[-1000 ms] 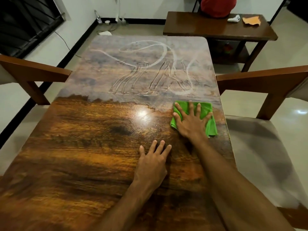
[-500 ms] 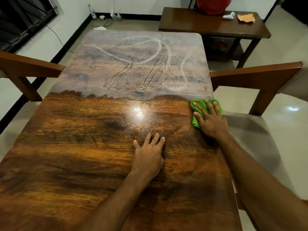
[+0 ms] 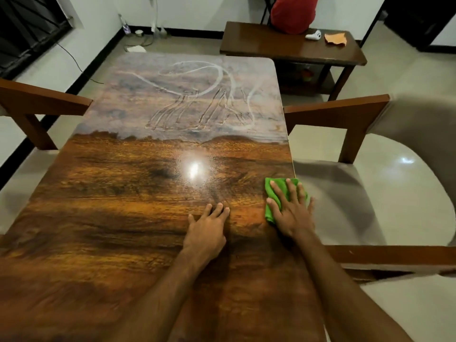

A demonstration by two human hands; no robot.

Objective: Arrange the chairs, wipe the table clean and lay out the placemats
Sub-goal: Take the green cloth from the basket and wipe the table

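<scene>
**Wiping down the dining table: near half clean, far half still dusty**

Big picture first: the table (image 3: pixel 128 218) is glossy wood grain, and everything around the cloth hand is shiny with a ceiling light glaring off it. Farther out past the fingertips the top is still grey with dust, with finger-drawn squiggles (image 3: pixel 204 95) in it. So I'd call the wiping roughly half done, and no placemats in view yet.

A chair (image 3: pixel 345 193) sits right beside the cloth hand, tucked along the table edge, and another chair (image 3: pixel 37 104) is way across on the other side. Beyond the dusty end there's a side table (image 3: pixel 283 45) with a red bag (image 3: pixel 292 13) and some small bits on it, pale tiled floor all round.

Now the hands. The right hand (image 3: pixel 292 213) is pressed flat, fingers spread, on a green cloth (image 3: pixel 274 193), pinning it to the top rather than gripping it. The cloth is right at the table edge, maybe slightly over. The left hand (image 3: pixel 207 230) is flat and empty just beside it, bracing.

My take on doing it well: keep the palm flat, overlap each pass, and work outward from the cloth into the dust line so grime gets pushed off the far edge, not back over the clean bit.
</scene>
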